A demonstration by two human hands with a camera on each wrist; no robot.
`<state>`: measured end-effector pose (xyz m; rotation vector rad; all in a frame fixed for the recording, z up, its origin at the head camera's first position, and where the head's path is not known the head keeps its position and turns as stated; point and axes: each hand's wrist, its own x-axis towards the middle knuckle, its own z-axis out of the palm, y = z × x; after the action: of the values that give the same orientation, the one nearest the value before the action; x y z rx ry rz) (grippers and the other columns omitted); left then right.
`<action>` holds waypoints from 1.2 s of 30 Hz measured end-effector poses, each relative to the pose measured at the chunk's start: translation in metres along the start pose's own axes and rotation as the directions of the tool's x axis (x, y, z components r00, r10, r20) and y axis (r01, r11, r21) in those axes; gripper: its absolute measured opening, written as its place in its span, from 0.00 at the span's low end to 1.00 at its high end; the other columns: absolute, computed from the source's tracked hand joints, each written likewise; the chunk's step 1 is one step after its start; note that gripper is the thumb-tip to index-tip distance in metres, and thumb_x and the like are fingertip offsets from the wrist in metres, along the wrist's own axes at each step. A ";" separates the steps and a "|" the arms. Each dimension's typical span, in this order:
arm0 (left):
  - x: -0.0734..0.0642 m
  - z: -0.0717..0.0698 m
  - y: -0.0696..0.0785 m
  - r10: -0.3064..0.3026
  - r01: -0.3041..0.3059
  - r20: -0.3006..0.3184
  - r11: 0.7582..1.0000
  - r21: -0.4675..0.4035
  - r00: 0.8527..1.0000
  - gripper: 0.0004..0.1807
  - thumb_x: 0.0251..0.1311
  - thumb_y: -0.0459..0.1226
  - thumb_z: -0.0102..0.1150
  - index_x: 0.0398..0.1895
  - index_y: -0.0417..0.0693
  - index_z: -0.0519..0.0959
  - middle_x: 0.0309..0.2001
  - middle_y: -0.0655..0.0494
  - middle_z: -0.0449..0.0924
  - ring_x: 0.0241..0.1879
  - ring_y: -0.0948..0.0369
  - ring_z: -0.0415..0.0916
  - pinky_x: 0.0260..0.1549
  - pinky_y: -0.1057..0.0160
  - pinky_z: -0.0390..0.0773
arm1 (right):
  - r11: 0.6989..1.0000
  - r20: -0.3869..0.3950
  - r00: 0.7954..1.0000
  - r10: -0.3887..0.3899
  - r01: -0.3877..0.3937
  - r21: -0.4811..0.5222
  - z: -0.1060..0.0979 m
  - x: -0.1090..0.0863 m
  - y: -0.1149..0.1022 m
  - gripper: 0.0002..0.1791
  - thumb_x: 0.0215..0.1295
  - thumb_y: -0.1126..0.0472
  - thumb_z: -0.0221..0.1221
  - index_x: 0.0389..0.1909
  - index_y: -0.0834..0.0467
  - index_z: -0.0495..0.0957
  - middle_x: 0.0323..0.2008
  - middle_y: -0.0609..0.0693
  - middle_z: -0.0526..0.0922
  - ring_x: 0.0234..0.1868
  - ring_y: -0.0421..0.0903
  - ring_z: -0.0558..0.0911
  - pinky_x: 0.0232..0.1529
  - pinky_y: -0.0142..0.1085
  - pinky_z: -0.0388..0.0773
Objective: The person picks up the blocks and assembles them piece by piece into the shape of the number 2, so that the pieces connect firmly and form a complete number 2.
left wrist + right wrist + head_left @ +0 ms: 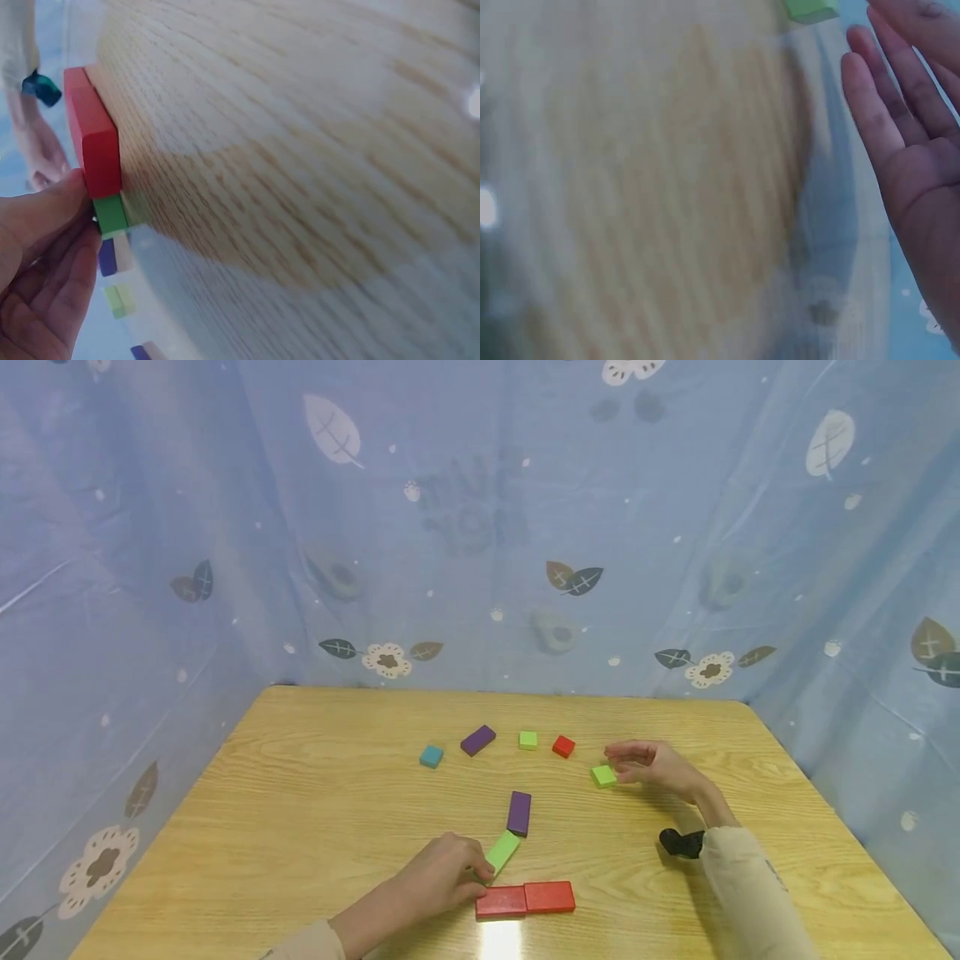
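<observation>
My left hand (pixel 450 872) has its fingertips at the near end of a long green block (pixel 504 852). Its thumb touches the left end of a red block (pixel 501 902), which meets a second red block (pixel 550 897) end to end. In the left wrist view, the thumb lies against the red block (pixel 101 157), and the fingers extend beside the green block (pixel 111 214). A purple block (pixel 519 814) adjoins the green one's far end. My right hand (pixel 660 768), fingers loosely extended, hovers just right of a small green block (pixel 603 777); the right wrist view shows no grip on it.
Toward the back of the wooden table (pixel 337 793) lie a blue block (pixel 431 757), another purple block (pixel 477 741), a small green square (pixel 528 741) and a small red block (pixel 564 746). A patterned blue curtain (pixel 480 527) encloses the back and sides.
</observation>
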<state>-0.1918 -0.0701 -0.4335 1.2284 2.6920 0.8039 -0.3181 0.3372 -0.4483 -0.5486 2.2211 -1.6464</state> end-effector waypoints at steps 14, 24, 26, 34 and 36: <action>-0.002 -0.001 -0.001 -0.003 0.004 0.008 1.000 -0.029 1.000 0.06 0.51 0.34 0.70 0.34 0.46 0.87 0.34 0.62 0.84 0.37 0.70 0.79 0.39 0.76 0.78 | 0.976 -0.080 0.997 -0.014 -0.003 -0.216 0.014 0.008 0.002 0.25 0.53 0.67 0.69 0.52 0.70 0.76 0.47 0.63 0.80 0.44 0.42 0.81 0.46 0.30 0.80; 0.000 0.000 -0.001 0.007 -0.007 0.004 1.000 -0.029 1.000 0.07 0.50 0.34 0.70 0.34 0.46 0.87 0.34 0.62 0.84 0.37 0.70 0.79 0.38 0.77 0.77 | 0.980 -0.272 0.961 -0.054 -0.001 -0.199 0.018 0.013 -0.013 0.22 0.55 0.64 0.68 0.50 0.70 0.78 0.44 0.63 0.82 0.39 0.39 0.82 0.40 0.30 0.81; 0.000 0.000 -0.001 0.010 -0.010 0.003 1.000 -0.027 1.000 0.07 0.50 0.34 0.70 0.34 0.46 0.87 0.34 0.62 0.84 0.37 0.70 0.79 0.38 0.77 0.77 | 0.981 -0.294 0.953 -0.078 0.022 -0.191 0.021 0.016 -0.016 0.21 0.57 0.65 0.67 0.50 0.71 0.77 0.44 0.64 0.81 0.39 0.38 0.82 0.41 0.29 0.80; 0.001 0.000 0.000 0.004 -0.004 0.014 1.000 -0.015 1.000 0.07 0.50 0.34 0.70 0.34 0.46 0.87 0.34 0.62 0.84 0.36 0.70 0.79 0.38 0.77 0.77 | 0.980 -0.299 0.940 -0.161 0.116 -0.163 0.034 0.031 -0.027 0.20 0.56 0.72 0.65 0.49 0.76 0.76 0.45 0.70 0.79 0.39 0.38 0.82 0.42 0.27 0.80; 0.001 0.000 0.000 0.003 -0.003 0.012 1.000 -0.010 1.000 0.07 0.50 0.34 0.71 0.34 0.47 0.87 0.34 0.62 0.84 0.36 0.70 0.79 0.38 0.76 0.77 | 0.980 -0.298 0.941 -0.158 0.113 -0.162 0.038 0.036 -0.028 0.20 0.55 0.72 0.66 0.48 0.75 0.76 0.44 0.70 0.80 0.38 0.38 0.82 0.41 0.27 0.80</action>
<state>-0.1928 -0.0692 -0.4328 1.2312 2.6746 0.8062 -0.3283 0.2811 -0.4330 -0.5196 2.5963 -1.7546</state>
